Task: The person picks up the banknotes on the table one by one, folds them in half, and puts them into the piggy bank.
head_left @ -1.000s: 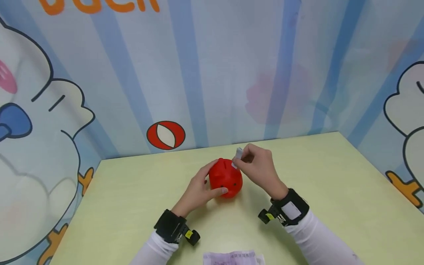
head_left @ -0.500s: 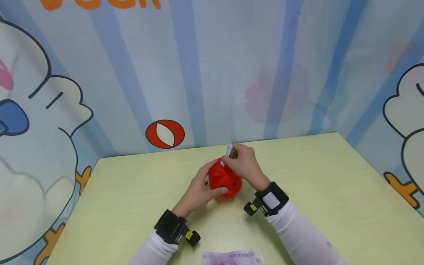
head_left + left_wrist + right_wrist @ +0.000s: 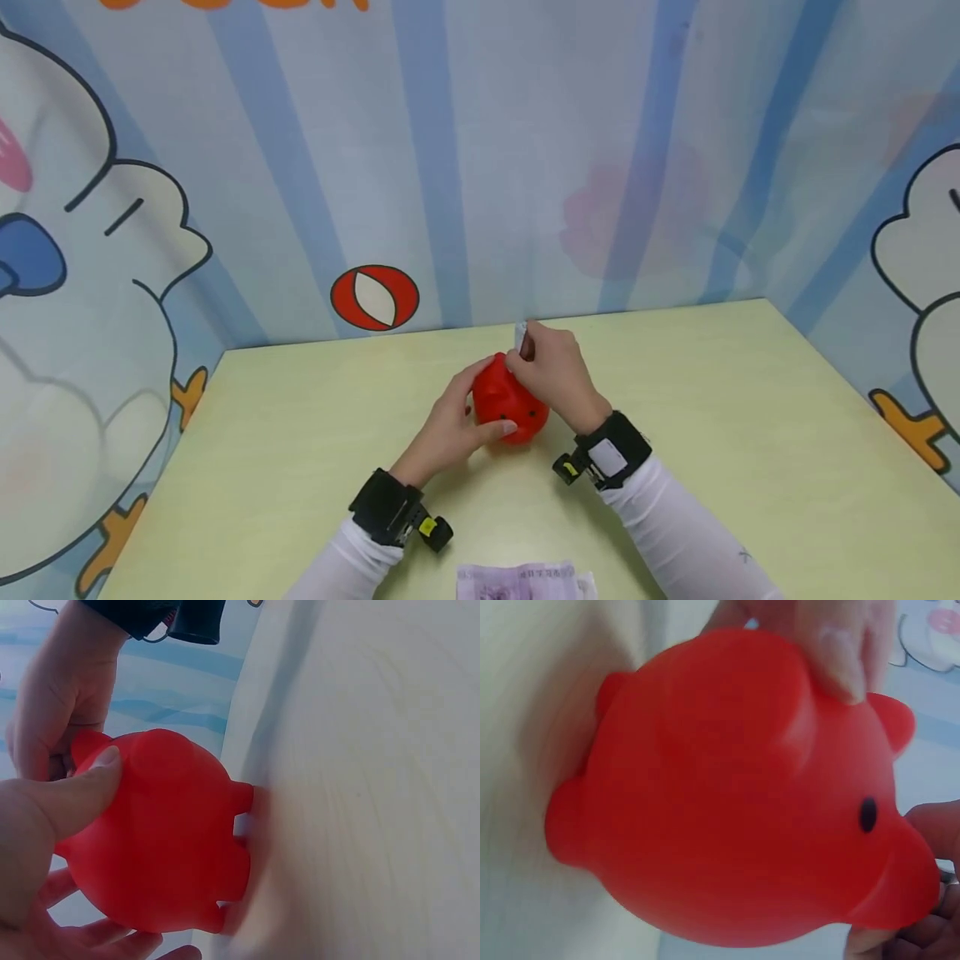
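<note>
A red piggy bank (image 3: 501, 404) stands upright on the table. My left hand (image 3: 448, 429) grips its left side, the thumb across the front near the snout and the fingers behind. At its top, my right hand (image 3: 561, 371) pinches a narrow whitish strip, seemingly a folded banknote (image 3: 520, 335). The strip's upper end sticks up above the fingers. Its lower end and the slot are hidden behind that hand. Four-legged and round, the piggy bank (image 3: 165, 840) fills the middle of the left wrist view. In the right wrist view, the note cannot be made out.
Purple banknotes (image 3: 517, 581) lie at the table's near edge, partly cut off by the frame. The pale yellow table (image 3: 300, 433) ends at a printed cartoon backdrop (image 3: 510, 167) behind and at both sides.
My right hand has moved left with the strip, from beside the piggy bank to over its top slot. The strip's lower end has gone out of sight. My left hand keeps its grip.
</note>
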### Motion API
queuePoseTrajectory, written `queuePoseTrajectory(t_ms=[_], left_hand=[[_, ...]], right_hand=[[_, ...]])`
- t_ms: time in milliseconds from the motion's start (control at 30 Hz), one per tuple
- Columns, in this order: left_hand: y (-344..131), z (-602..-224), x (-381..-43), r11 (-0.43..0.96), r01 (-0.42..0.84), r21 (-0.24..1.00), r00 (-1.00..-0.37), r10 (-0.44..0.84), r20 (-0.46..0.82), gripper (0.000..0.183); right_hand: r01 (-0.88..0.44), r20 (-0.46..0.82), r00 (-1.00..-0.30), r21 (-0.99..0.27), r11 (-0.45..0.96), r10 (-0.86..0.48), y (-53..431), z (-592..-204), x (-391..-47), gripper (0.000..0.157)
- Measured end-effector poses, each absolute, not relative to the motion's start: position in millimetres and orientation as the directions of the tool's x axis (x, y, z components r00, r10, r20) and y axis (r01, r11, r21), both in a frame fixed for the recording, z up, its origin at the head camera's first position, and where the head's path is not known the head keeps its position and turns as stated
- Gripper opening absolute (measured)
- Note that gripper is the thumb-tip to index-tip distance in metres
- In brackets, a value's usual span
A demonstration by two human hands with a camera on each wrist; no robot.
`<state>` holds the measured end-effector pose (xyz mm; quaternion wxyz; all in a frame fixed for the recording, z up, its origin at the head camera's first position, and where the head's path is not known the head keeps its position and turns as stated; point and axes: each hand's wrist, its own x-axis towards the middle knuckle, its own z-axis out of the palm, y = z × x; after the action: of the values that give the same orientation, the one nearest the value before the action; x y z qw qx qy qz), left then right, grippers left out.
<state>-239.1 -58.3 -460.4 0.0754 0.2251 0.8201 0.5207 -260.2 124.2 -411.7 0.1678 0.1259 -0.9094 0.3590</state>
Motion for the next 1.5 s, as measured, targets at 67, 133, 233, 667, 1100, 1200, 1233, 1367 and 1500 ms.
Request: queuePoseTrajectory(t_ms=[67, 133, 233, 667, 1100, 1200, 1233, 1367, 1500], left_hand=[[-59.4, -460.9, -239.0, 0.360, 0.290, 0.887, -0.889, 0.445, 0.110, 0.084], [-60.1, -460.6, -238.7, 0.360, 0.296, 0.885, -0.887, 0.447, 0.114, 0.084], [-60.4, -460.0, -238.7, 0.361, 0.308, 0.880, -0.882, 0.456, 0.122, 0.083], [-63.2, -459.6, -239.1, 0.363, 0.314, 0.877, -0.876, 0.467, 0.120, 0.084], [-61.7, -458.2, -239.7, 0.370, 0.304, 0.878, -0.883, 0.454, 0.114, 0.086], [-60.9, -458.1, -240.0, 0.377, 0.291, 0.879, -0.887, 0.451, 0.100, 0.086], [-60.5, -457.9, -240.1, 0.381, 0.286, 0.879, -0.889, 0.449, 0.094, 0.086], [-59.2, -457.3, -240.0, 0.394, 0.275, 0.877, -0.894, 0.441, 0.082, 0.087], [-59.6, -458.2, -240.2, 0.384, 0.286, 0.878, -0.890, 0.447, 0.094, 0.086]], right_hand=[[-0.365, 0.422, -0.898, -0.558, 0.746, -0.123, 120.7, -412.9, -259.4, 0.015], [-0.374, 0.448, -0.884, -0.502, 0.780, -0.136, 117.0, -414.1, -258.3, 0.016], [-0.377, 0.465, -0.872, -0.436, 0.817, -0.154, 111.5, -414.8, -256.3, 0.014], [-0.240, 0.231, -0.962, -0.467, 0.851, -0.145, 111.8, -413.9, -255.9, 0.021], [-0.508, 0.512, -0.827, -0.503, 0.699, -0.232, 127.4, -401.6, -259.7, 0.032], [-0.467, 0.457, -0.860, -0.524, 0.712, -0.227, 129.3, -402.3, -260.7, 0.027], [-0.448, 0.434, -0.873, -0.535, 0.716, -0.222, 130.0, -402.1, -260.9, 0.027], [-0.413, 0.361, -0.903, -0.577, 0.705, -0.233, 133.1, -401.6, -262.0, 0.025], [-0.405, 0.298, -0.914, -0.616, 0.676, -0.276, 134.3, -400.7, -262.2, 0.016]])
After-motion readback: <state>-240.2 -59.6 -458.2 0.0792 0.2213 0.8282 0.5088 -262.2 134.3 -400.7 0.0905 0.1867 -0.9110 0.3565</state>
